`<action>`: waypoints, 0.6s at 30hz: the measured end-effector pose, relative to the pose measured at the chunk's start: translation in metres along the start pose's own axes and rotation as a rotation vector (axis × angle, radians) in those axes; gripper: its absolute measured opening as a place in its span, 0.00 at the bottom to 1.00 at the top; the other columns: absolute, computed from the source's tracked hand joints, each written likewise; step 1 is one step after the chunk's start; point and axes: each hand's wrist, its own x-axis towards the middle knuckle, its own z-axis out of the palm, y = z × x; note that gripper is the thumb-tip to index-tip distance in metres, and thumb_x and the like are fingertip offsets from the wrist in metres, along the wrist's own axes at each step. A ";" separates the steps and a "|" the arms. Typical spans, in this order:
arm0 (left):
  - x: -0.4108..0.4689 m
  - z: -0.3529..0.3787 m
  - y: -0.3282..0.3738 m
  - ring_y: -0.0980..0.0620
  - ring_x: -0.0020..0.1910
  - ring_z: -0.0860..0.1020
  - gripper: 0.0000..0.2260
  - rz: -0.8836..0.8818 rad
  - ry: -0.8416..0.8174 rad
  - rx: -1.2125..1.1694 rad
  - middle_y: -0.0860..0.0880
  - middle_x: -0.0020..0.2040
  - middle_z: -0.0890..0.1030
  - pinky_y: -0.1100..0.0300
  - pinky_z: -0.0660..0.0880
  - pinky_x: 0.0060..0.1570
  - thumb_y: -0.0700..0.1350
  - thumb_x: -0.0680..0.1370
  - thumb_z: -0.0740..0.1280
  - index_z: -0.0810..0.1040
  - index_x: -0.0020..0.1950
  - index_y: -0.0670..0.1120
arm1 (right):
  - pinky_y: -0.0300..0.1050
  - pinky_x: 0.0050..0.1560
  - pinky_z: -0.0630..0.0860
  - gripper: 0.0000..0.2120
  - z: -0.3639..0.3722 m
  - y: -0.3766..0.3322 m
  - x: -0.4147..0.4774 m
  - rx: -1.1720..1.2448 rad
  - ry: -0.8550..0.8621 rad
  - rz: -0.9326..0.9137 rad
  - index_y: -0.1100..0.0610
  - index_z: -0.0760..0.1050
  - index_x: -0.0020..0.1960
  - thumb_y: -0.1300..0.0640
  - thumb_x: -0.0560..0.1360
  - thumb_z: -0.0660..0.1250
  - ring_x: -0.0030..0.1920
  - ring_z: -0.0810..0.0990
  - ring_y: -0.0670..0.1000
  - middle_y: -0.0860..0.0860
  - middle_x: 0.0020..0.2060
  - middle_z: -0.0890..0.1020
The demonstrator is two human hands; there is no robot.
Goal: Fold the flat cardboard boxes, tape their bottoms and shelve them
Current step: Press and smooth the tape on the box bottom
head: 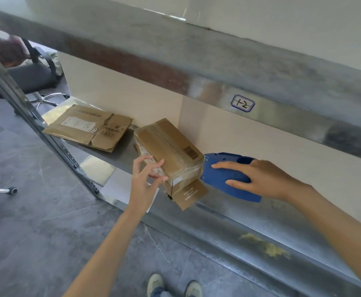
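A folded cardboard box [168,146] lies bottom up on the metal shelf [119,153], with clear tape along its seam and a loose flap hanging over the shelf's front edge. My right hand [258,179] grips a blue tape dispenser [224,172] whose nose is against the box's right end. My left hand [147,176] is at the box's near left side, fingers spread and loosely bent, its fingertips touching the white label. A flat, unfolded cardboard box [87,127] lies further left on the same shelf.
An upper shelf [218,67] with a label reading 1-2 [242,103] overhangs the work area. A slanted shelf upright [38,125] stands to the left. A black office chair [33,73] is at the back left. My shoes [175,286] are on the grey tiled floor.
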 end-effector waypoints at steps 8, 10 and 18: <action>0.013 0.001 -0.008 0.63 0.51 0.73 0.14 0.122 -0.046 0.112 0.49 0.63 0.72 0.58 0.73 0.55 0.47 0.70 0.78 0.82 0.52 0.44 | 0.37 0.33 0.61 0.22 -0.002 -0.006 -0.004 -0.018 0.019 0.060 0.23 0.53 0.70 0.40 0.81 0.56 0.31 0.68 0.43 0.45 0.31 0.72; 0.017 0.001 -0.014 0.54 0.61 0.70 0.14 0.183 -0.016 0.232 0.51 0.63 0.75 0.48 0.69 0.60 0.53 0.70 0.77 0.81 0.52 0.49 | 0.36 0.33 0.61 0.22 -0.003 -0.008 -0.004 -0.016 0.021 0.071 0.23 0.53 0.70 0.41 0.81 0.57 0.31 0.67 0.43 0.45 0.30 0.72; 0.038 -0.007 -0.028 0.51 0.70 0.73 0.14 0.330 -0.142 0.234 0.51 0.61 0.81 0.43 0.52 0.77 0.56 0.74 0.69 0.80 0.47 0.46 | 0.36 0.32 0.65 0.22 -0.002 -0.011 -0.004 -0.011 0.012 0.116 0.22 0.55 0.69 0.41 0.81 0.58 0.27 0.67 0.46 0.48 0.26 0.68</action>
